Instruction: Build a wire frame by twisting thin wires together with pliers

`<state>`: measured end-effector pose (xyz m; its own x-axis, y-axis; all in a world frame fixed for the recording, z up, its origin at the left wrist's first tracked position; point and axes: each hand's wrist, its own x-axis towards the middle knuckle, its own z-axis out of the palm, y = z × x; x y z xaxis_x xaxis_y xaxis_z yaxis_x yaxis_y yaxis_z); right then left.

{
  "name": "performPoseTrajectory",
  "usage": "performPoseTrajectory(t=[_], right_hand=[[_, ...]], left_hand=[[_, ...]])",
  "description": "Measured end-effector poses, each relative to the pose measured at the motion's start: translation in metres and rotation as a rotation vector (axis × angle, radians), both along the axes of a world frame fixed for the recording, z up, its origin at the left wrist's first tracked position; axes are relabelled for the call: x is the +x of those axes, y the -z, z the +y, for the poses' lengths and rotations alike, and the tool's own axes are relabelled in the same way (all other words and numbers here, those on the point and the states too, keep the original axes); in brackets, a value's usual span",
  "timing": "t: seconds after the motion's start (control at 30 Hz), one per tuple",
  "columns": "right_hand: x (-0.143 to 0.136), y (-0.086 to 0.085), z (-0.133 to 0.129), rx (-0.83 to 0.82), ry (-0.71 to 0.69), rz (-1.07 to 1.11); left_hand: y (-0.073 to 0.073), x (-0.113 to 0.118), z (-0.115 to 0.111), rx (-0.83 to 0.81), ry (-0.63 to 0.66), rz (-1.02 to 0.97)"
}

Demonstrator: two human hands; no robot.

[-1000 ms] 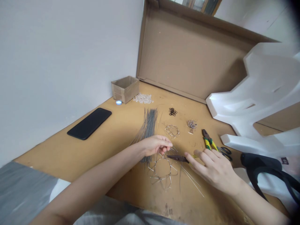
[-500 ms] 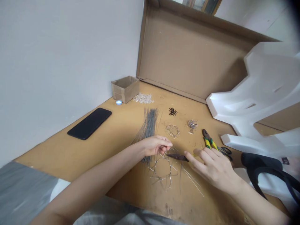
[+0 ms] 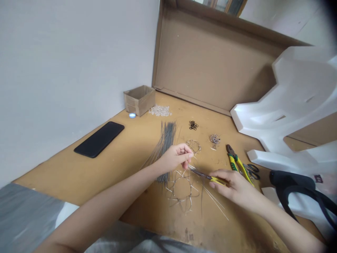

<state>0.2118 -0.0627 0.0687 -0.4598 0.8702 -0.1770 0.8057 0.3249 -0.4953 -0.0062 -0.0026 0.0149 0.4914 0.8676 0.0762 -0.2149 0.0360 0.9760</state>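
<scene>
My left hand (image 3: 177,156) is closed in a pinch on a thin piece of wire, above the near end of a bundle of grey wires (image 3: 168,137). My right hand (image 3: 233,184) is wrapped round the yellow handles of needle-nose pliers (image 3: 201,174). Their dark jaws point left and reach just below my left fingertips; whether they grip the wire I cannot tell. Under the hands lies a round wire frame (image 3: 173,189) with pointed loops around it. A smaller wire ring (image 3: 194,146) rests just beyond my left hand.
Green-and-yellow pliers (image 3: 233,158) and scissors (image 3: 253,170) lie at right. Farther back are black rings (image 3: 193,125), a small metallic piece (image 3: 215,139), clear beads (image 3: 160,110) and a cardboard box (image 3: 140,101). A black phone-like slab (image 3: 100,139) lies left; white foam (image 3: 252,119) stands right.
My left hand has risen slightly. My right hand has turned and closed round the pliers' handles, and the jaws now tilt up to the left, nearer the left fingertips.
</scene>
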Motion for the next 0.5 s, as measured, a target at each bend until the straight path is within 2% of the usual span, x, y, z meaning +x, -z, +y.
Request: performPoseTrajectory(t=[0.2,0.5], right_hand=[[-0.0071,-0.0056,0.0004,-0.003,-0.003,-0.066],[-0.0078,-0.0068,0.0005,0.036,-0.009,-0.053]], left_hand=[[0.0032,0.0009,0.0012,-0.003,0.017,-0.028],[0.0067,0.0021,0.0017,-0.007,0.027,-0.038]])
